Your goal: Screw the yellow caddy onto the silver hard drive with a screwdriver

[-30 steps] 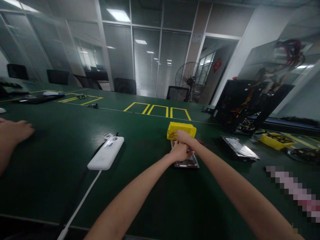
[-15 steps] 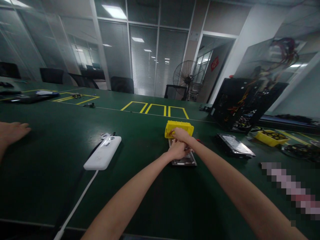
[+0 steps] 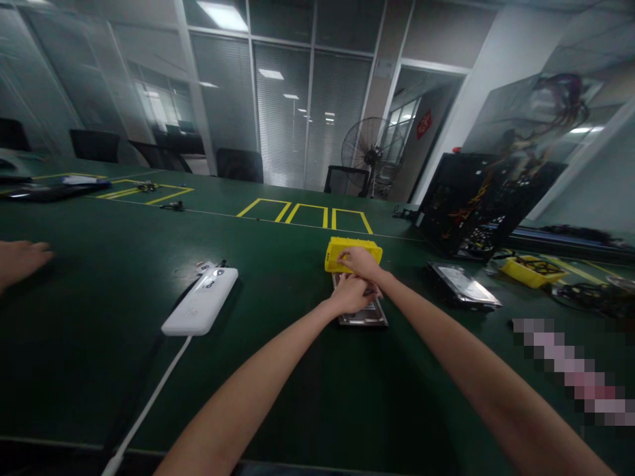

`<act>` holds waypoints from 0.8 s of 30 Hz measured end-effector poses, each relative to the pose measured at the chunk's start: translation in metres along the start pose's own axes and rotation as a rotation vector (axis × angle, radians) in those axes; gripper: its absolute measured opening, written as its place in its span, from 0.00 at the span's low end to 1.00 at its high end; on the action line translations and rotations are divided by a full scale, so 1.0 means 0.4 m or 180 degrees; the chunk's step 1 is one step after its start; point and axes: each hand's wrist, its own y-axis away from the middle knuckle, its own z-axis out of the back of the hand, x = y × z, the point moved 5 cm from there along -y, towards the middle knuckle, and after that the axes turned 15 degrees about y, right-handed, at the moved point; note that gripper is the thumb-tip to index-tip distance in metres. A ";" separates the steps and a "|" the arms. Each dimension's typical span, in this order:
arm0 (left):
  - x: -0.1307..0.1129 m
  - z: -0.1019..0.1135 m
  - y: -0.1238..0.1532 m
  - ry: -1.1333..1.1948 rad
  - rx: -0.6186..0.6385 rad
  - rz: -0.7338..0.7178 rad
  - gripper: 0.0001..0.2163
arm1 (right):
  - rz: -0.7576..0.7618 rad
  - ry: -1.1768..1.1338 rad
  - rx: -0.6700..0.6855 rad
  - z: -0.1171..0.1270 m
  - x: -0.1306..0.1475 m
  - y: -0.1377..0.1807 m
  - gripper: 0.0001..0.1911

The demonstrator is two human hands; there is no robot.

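On the green table, a flat metal device (image 3: 364, 317) resembling a drive or drive tray lies in front of me. My left hand (image 3: 351, 294) rests over it with bent, closed fingers; a dark object shows by the fingertips, too small to name. Just beyond, my right hand (image 3: 361, 262) reaches across above the left, its fingers pinched at the opening of a small yellow bin (image 3: 354, 244). Whatever sits between those fingers is hidden. The bin stands against the device's far end, its opening facing me.
A white power bank (image 3: 201, 301) with a cable lies to the left. On the right are a hard drive (image 3: 464, 285), a black computer case (image 3: 471, 205) and another yellow bin (image 3: 530, 270) holding cables. Another person's hand (image 3: 22, 261) rests at far left.
My right hand's fingers have shifted slightly within the bin opening. My left hand stays over the device. The view has moved a little, sliding everything slightly left.
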 end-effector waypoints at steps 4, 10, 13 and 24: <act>-0.013 0.006 0.002 0.0104 0.0034 -0.0085 0.13 | -0.0028 -0.0849 -0.0337 0.062 -0.041 0.062 0.16; -0.020 0.012 0.004 0.0170 0.0053 -0.0154 0.14 | -0.0356 -0.2755 -0.0305 0.132 -0.104 0.228 0.20; -0.020 0.015 0.004 0.0178 0.0000 -0.0188 0.14 | -0.0492 -0.3175 -0.0063 0.116 -0.133 0.316 0.19; -0.002 0.001 -0.010 0.0225 -0.0105 -0.0327 0.13 | -0.0524 -0.2949 0.0218 -0.010 -0.132 0.361 0.21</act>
